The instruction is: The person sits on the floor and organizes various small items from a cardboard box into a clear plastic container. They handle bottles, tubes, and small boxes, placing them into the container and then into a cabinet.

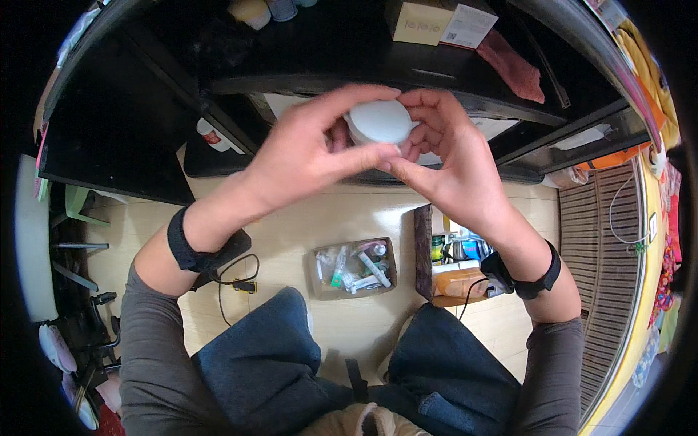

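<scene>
A round white lidded container (380, 121) is held up between my hands, in front of a black cabinet (327, 54). My left hand (311, 136) wraps around its left side, with the thumb along the near edge. My right hand (452, 141) touches it from the right, fingers curled at its far right edge and thumb tip meeting my left thumb. Below, on the floor, are a box (313, 272) of tubes and small packets and a dark-sided box (423, 256) holding jars, an orange-topped pack and other items, partly hidden by my right forearm.
On the cabinet top lie a cream-coloured box (420, 24), a printed card (469, 26) and a reddish cloth (512, 68). A white bottle (212, 135) with a red label lies on the lower shelf. A cable (222, 300) trails beside my left knee.
</scene>
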The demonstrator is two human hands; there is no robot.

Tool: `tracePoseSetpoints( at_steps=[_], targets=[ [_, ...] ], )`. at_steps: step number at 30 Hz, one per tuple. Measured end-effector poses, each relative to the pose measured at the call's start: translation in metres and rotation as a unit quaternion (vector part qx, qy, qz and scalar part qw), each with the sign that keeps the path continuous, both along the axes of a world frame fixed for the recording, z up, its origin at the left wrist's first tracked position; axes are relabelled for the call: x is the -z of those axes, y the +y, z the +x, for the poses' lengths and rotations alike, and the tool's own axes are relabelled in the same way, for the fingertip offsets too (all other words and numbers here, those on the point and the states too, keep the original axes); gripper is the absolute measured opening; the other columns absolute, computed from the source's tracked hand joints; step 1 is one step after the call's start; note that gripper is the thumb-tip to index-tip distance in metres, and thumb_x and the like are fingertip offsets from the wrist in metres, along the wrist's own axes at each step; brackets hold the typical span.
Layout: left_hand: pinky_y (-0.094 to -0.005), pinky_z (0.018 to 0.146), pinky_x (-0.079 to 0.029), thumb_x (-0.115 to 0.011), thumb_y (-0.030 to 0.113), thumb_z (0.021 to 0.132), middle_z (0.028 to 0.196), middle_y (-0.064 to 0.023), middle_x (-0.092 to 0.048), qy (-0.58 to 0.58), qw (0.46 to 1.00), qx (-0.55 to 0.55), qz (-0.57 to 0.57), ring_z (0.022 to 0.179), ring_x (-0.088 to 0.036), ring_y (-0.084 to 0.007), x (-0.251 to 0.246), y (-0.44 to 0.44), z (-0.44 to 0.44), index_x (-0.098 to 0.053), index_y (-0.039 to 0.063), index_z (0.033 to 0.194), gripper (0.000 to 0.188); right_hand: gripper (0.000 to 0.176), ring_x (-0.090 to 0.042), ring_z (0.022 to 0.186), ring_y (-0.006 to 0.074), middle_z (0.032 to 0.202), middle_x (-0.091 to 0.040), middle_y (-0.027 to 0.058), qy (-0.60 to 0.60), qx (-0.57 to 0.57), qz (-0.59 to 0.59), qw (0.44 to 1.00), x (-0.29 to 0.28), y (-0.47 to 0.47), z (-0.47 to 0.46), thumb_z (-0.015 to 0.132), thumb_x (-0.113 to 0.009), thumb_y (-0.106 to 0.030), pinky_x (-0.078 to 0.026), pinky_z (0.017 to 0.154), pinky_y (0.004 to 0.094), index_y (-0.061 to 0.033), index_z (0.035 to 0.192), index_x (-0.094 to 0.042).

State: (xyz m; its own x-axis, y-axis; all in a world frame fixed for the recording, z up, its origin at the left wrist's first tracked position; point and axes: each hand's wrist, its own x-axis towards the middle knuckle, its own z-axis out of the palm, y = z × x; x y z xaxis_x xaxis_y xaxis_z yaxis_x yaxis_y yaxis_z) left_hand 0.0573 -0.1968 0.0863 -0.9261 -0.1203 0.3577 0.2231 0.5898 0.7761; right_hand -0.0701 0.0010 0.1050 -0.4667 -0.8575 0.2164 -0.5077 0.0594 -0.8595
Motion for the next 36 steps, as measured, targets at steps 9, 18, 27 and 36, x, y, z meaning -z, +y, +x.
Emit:
tracePoseSetpoints(
  at_steps=[9, 18, 27, 36],
  targets=[
    [-0.0451, 0.092, -0.058, -0.081, 0.018, 0.093, 0.119, -0.0178, -0.073, 0.054, 0.985, -0.164, 0.024, 0.105, -0.072, -0.0373, -0.024, -0.093, -0.074, -0.062, 0.008, 0.14, 0.053, 0.037, -0.069, 0.096, 0.0127, 0.118, -0.072, 0.0123, -0.049, 0.031, -0.034, 0.998, -0.001, 0.011, -0.018, 0.092, -0.075, -0.003, -0.057, 0.089, 0.0298, 0.0049, 0.126, -0.063],
    [-0.056, 0.094, -0.052, -0.078, 0.018, 0.092, 0.105, -0.0179, -0.072, 0.249, 0.749, -0.333, -0.516, 0.103, -0.067, -0.0414, -0.008, -0.111, -0.085, -0.067, 0.009, 0.132, 0.042, 0.029, -0.066, 0.1, 0.0118, 0.123, -0.07, 0.0098, -0.056, 0.015, 0.039, 0.998, 0.001, 0.029, -0.023, 0.096, -0.073, -0.005, -0.055, 0.093, 0.0301, 0.0024, 0.124, -0.066],
    [-0.0612, 0.097, -0.047, -0.076, 0.017, 0.087, 0.107, -0.0183, -0.073, 0.185, 0.816, -0.311, -0.45, 0.106, -0.065, -0.046, -0.006, -0.119, -0.096, -0.067, 0.008, 0.123, 0.038, 0.041, -0.072, 0.098, 0.0216, 0.112, -0.073, 0.0126, 0.243, 0.112, -0.069, 0.961, 0.014, 0.023, -0.057, 0.091, -0.077, -0.008, -0.057, 0.091, 0.0338, 0.002, 0.129, -0.064],
    [-0.056, 0.111, -0.04, -0.074, 0.024, 0.094, 0.135, -0.0195, -0.063, 0.15, 0.857, -0.243, -0.429, 0.128, -0.055, -0.0426, -0.026, -0.073, -0.079, -0.065, 0.006, 0.132, 0.043, 0.048, -0.067, 0.118, 0.0332, 0.133, -0.065, 0.0217, 0.491, 0.294, 0.08, 0.816, 0.024, -0.052, -0.176, 0.097, -0.077, -0.019, -0.054, 0.101, 0.0438, 0.0004, 0.137, -0.059]
  ],
)
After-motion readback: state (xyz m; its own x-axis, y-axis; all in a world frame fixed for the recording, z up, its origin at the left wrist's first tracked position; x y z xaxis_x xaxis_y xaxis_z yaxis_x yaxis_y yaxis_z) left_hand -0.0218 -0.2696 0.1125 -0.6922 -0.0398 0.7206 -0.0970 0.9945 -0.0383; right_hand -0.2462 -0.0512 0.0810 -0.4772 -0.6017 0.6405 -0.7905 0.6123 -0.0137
